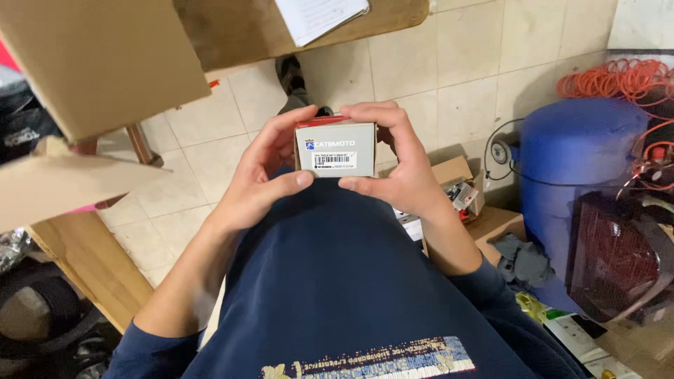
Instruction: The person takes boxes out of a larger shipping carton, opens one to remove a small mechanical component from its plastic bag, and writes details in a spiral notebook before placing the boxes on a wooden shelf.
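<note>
A small grey-white cardboard box with a red top edge and a white label is held in front of my chest, above the tiled floor. My left hand grips its left side, thumb under the lower front edge and fingers curled behind. My right hand grips the right side, fingers arched over the top corner and thumb at the bottom. Both hands touch the box. My dark blue shirt fills the lower middle of the view.
A large open cardboard carton with a loose flap sits at upper left on a wooden bench. A wooden tabletop with a white paper is at the top. A blue compressor tank, orange coiled hose and small open boxes crowd the right.
</note>
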